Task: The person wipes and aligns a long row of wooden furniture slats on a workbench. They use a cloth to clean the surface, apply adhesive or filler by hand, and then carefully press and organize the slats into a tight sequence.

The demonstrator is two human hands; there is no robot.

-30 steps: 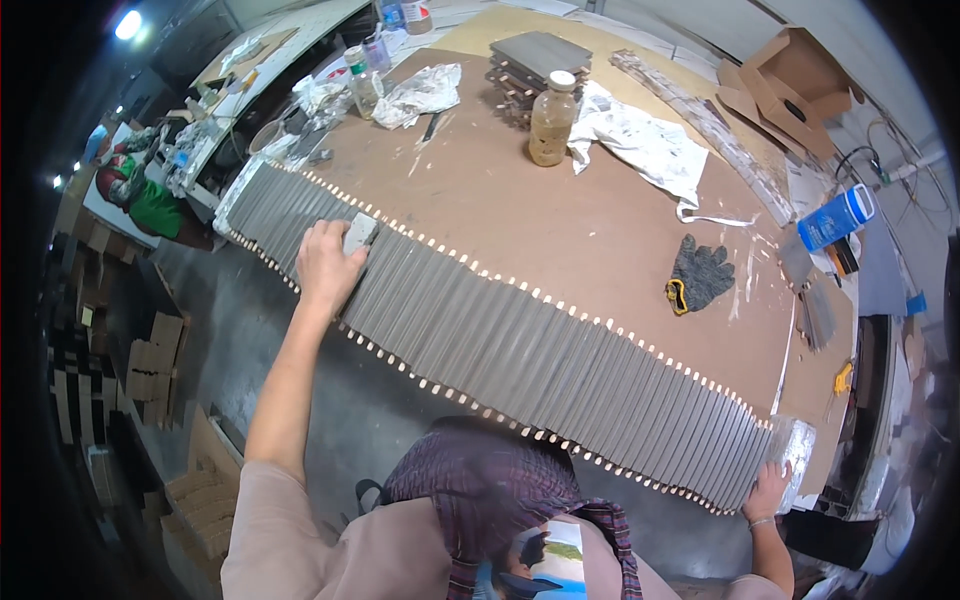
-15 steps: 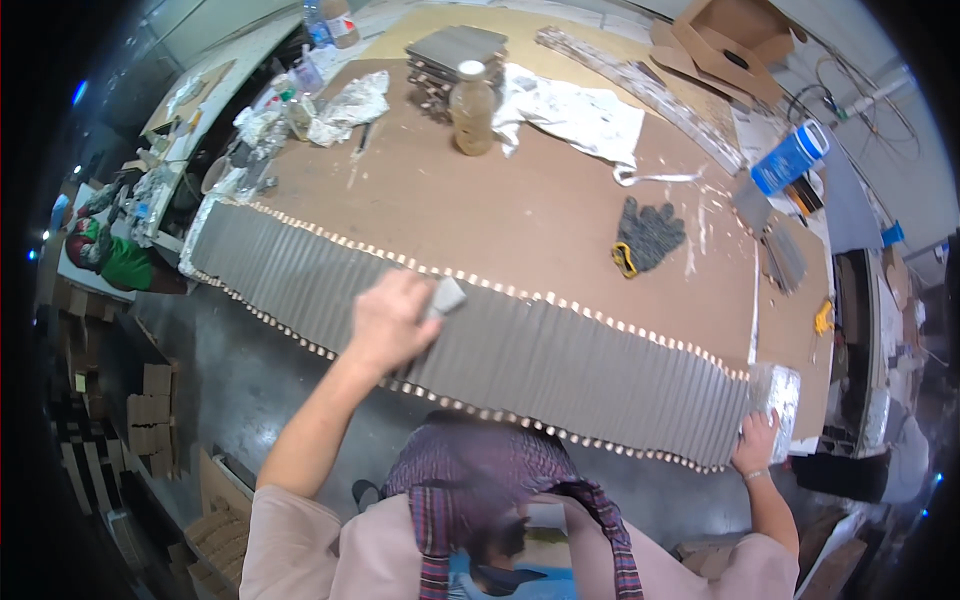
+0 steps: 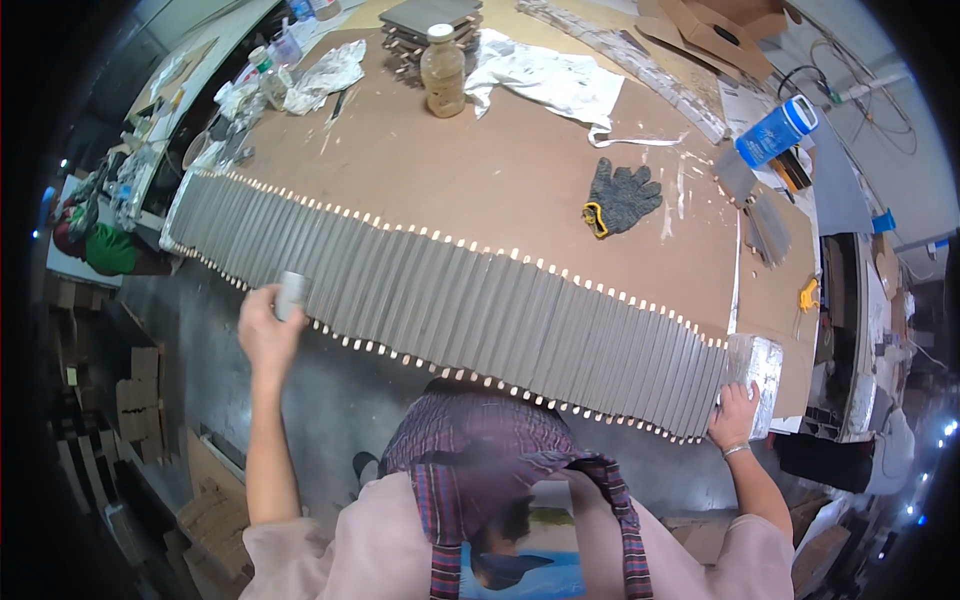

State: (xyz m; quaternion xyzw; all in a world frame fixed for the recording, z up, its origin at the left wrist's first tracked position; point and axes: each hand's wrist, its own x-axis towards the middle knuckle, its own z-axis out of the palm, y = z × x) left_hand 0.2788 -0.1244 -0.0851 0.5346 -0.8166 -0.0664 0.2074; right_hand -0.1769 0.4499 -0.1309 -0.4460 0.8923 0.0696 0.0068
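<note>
Left grip [image 3: 268, 325] clamps grey block [image 3: 290, 295] at slat row's [image 3: 470, 305] near edge.

Surface: brown board tabletop [image 3: 480, 170], wide, dusty, pale smears near right end.
Front edge: long row of grey slats [image 3: 450, 310] side by side, running left end to right end, small pale tabs along both edges.
Right end of row: silvery wrapped block [image 3: 757, 365] against last slats.
Centre right: dark knit glove [image 3: 620, 196], yellow cuff, lying flat.
Back centre: amber jar [image 3: 443, 72] with pale lid, upright; stack of dark tiles [image 3: 420, 25] just behind it.
Back: crumpled white cloth [image 3: 545, 80] beside jar; crumpled clear plastic [image 3: 325, 75] to left.
Far right: blue-and-white canister [image 3: 777, 131] on its side.
</note>
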